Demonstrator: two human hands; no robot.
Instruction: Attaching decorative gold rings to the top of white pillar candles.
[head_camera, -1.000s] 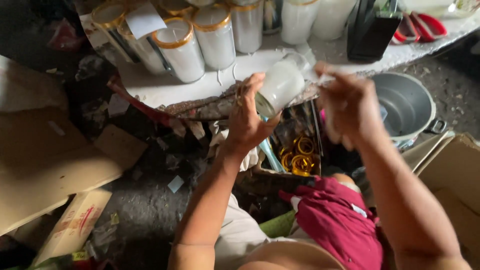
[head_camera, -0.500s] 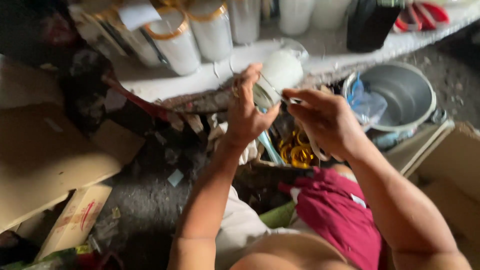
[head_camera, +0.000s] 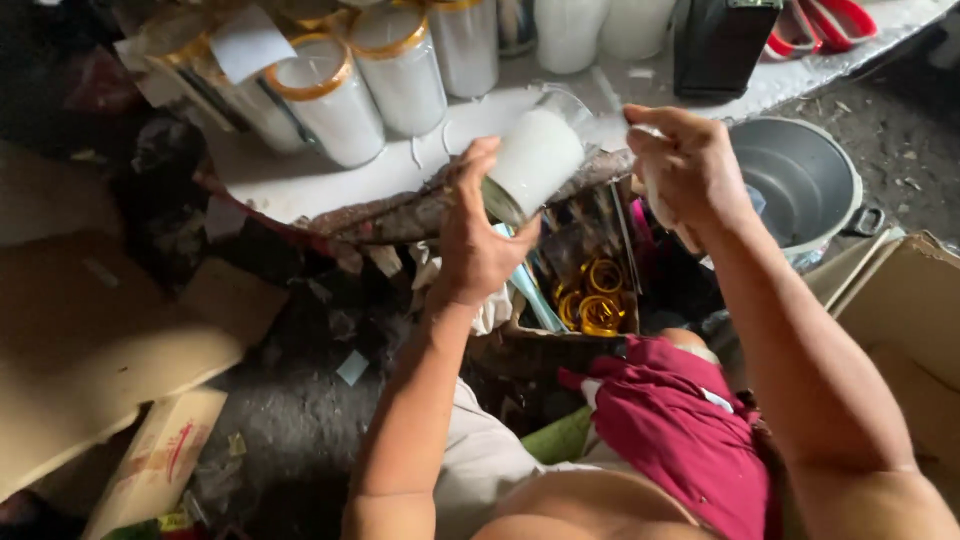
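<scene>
My left hand (head_camera: 478, 232) grips a clear glass jar filled with white wax (head_camera: 535, 160), tilted on its side with its mouth pointing up and away, over the edge of a low white table (head_camera: 300, 185). My right hand (head_camera: 690, 170) is closed just right of the jar's mouth, fingers curled around a small pale object I cannot make out. Below the hands, a box holds several yellow rings (head_camera: 593, 300).
Several wax-filled jars with yellow rims (head_camera: 330, 100) stand on the table, plain white ones (head_camera: 568, 30) behind. A black container (head_camera: 722, 45) and red-handled tool (head_camera: 825, 25) lie far right. A grey metal pot (head_camera: 800, 180) sits on the ground, cardboard boxes (head_camera: 905, 320) right, cardboard (head_camera: 90, 350) left.
My right hand rose from below the jar's base to beside its mouth. My left hand has kept its hold on the jar, which tilted slightly.
</scene>
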